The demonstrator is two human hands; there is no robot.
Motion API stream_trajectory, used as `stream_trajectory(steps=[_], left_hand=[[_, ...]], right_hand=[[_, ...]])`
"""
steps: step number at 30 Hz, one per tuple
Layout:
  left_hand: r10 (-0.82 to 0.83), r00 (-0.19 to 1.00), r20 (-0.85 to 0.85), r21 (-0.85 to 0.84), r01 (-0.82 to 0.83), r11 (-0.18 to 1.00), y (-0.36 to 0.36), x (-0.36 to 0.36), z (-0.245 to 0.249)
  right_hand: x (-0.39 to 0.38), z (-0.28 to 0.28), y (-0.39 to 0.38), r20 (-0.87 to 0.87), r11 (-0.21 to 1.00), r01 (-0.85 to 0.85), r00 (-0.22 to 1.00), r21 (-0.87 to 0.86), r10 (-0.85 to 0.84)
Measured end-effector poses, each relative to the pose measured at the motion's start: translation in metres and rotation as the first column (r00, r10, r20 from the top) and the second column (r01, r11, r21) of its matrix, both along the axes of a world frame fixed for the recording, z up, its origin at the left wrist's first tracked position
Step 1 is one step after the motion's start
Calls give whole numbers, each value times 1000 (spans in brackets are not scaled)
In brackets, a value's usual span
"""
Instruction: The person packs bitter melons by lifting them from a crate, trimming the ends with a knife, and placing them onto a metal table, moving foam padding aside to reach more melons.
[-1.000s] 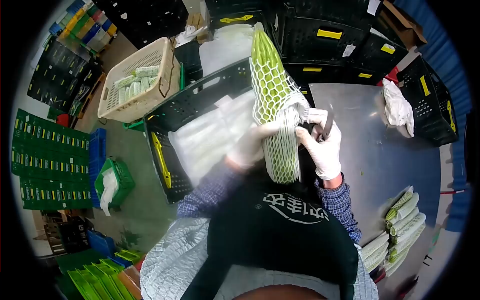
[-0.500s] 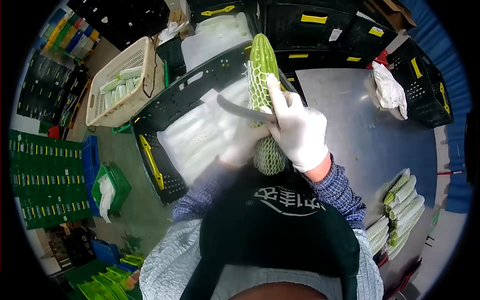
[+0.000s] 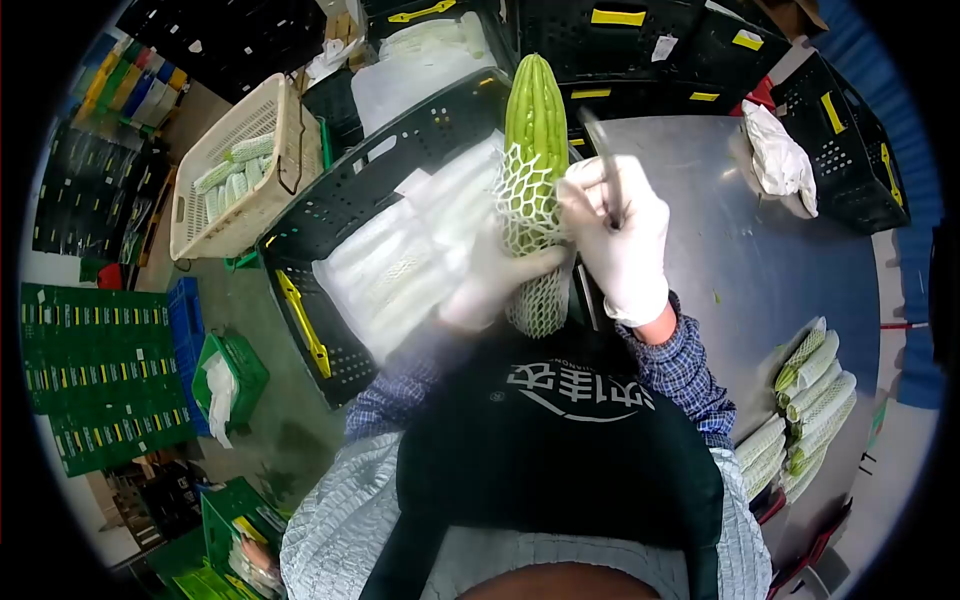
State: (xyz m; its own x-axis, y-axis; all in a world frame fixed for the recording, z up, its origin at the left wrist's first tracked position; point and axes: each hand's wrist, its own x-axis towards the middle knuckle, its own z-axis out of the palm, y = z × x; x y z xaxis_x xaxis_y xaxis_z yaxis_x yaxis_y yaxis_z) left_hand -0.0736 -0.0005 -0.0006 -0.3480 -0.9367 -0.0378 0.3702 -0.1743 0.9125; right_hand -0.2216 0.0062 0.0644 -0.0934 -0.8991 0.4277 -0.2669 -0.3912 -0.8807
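Observation:
A green, ridged bitter melon (image 3: 536, 110) stands upright before my chest, its upper part bare. White foam netting (image 3: 530, 190) covers its lower part. My left hand (image 3: 490, 275), gloved in white and somewhat blurred, wraps round the netted lower half from the left. My right hand (image 3: 628, 240), also gloved, is closed round a knife (image 3: 606, 150) whose blade points up and slightly left. Its fingertips touch the right side of the netting. Behind the left hand is a black crate (image 3: 330, 210) with white-wrapped pieces (image 3: 390, 270) on its lining.
Several netted melons (image 3: 815, 400) lie at the right of the metal table (image 3: 720, 270). A white bag (image 3: 778, 160) lies near its far edge. A cream basket (image 3: 225, 235) with netted melons stands left. Black crates (image 3: 620, 50) line the back.
The knife blade has swung from lying across the melon to pointing upward. My right hand has shifted slightly right and turned. The netting's top edge sits lower, with more green showing.

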Motion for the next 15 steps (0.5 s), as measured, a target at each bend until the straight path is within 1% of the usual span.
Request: stream_trajectory(steps=[1, 2, 5, 6, 7, 8, 11, 12, 14, 15], left_hand=[[-5, 1000, 8, -12, 5, 1000, 0, -1, -1], [-6, 999, 32, -22, 7, 1000, 1, -1, 0], [-8, 995, 104, -47, 13, 999, 3, -1, 2], [-7, 992, 127, -55, 14, 998, 4, -1, 3], [-5, 989, 151, -63, 15, 998, 4, 1, 4], [-25, 987, 161, -36, 32, 999, 4, 3, 6], [-29, 979, 201, -70, 44, 997, 6, 6, 6], [-52, 981, 187, -43, 61, 997, 7, 7, 7], [-94, 984, 154, 9, 94, 996, 9, 8, 10], [-95, 983, 155, 7, 95, 995, 9, 8, 8]], right_hand=[[-2, 4, -1, 99, 992, 22, 995, 121, -34], [-6, 4, -6, 42, 993, 50, 998, 107, -55], [-9, 4, -13, 66, 993, 22, 997, 115, -29], [-5, 12, -13, 198, 986, -23, 980, 164, -10], [-7, 13, -14, 206, 977, -65, 978, 206, 22], [-10, 12, -17, 216, 963, -107, 975, 246, 53], [-12, 20, -18, 298, 916, -209, 949, 343, 105], [-12, 21, -18, 349, 912, -245, 929, 328, 123], [-13, 17, -19, 381, 893, -299, 911, 337, 161], [-13, 15, -19, 397, 882, -325, 900, 341, 178]])
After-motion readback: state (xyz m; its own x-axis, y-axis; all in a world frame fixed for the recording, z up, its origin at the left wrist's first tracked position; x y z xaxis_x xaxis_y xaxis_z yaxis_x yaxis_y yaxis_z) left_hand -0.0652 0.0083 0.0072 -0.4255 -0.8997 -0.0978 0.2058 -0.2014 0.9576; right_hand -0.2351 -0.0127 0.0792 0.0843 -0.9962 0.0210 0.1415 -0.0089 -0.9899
